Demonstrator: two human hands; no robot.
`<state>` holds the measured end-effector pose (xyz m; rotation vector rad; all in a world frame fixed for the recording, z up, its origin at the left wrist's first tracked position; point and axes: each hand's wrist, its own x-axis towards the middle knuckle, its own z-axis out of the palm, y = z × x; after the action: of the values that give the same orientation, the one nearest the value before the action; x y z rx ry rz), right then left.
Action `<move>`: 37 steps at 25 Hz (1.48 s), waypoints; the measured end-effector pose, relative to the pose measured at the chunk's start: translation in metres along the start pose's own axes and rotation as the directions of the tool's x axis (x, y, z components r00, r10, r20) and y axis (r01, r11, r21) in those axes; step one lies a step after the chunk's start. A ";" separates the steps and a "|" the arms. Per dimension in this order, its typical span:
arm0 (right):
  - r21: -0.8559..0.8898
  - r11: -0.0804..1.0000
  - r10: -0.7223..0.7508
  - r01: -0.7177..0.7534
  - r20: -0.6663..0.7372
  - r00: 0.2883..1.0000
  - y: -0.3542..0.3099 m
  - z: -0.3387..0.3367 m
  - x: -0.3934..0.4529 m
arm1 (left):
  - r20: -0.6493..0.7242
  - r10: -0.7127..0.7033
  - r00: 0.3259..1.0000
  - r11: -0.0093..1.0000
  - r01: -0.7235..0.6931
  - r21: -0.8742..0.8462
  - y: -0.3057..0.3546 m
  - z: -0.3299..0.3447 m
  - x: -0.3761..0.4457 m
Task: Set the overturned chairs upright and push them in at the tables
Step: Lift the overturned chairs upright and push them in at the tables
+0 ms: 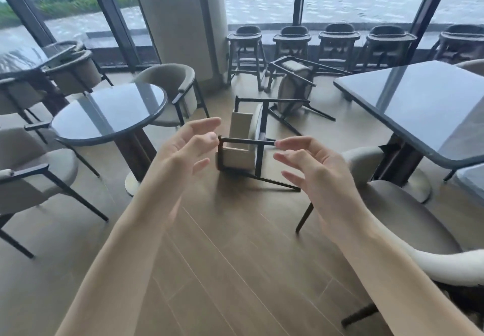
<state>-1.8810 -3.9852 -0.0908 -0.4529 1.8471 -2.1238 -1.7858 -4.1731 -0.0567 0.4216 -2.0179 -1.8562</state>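
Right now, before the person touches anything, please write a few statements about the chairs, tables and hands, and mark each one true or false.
1. Two chairs lie overturned on the floor, the near chair and the far chair. True.
2. The left hand grips a chair leg. False: it is open and holds nothing.
3. The right hand is open. True.
4. The round table lies tipped over. False: it stands upright.
5. High chairs stand along the window. True.

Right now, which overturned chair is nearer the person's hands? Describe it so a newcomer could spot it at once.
Find the round dark table on the left and the square dark table on the right. On the wooden floor between them lies the nearer overturned chair, on its side, black legs toward the camera. The other overturned chair lies farther back, by the high chairs.
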 end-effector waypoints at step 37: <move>-0.002 1.000 0.000 -0.001 -0.238 0.971 0.112 0.368 0.602 | 0.173 -0.100 0.980 0.995 0.101 0.002 -0.108 -0.303 0.638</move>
<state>-2.2729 -4.5809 -0.1271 -0.2036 1.9739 -2.2602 -2.2163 -4.7411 -0.1028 0.3784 -2.1380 -2.0224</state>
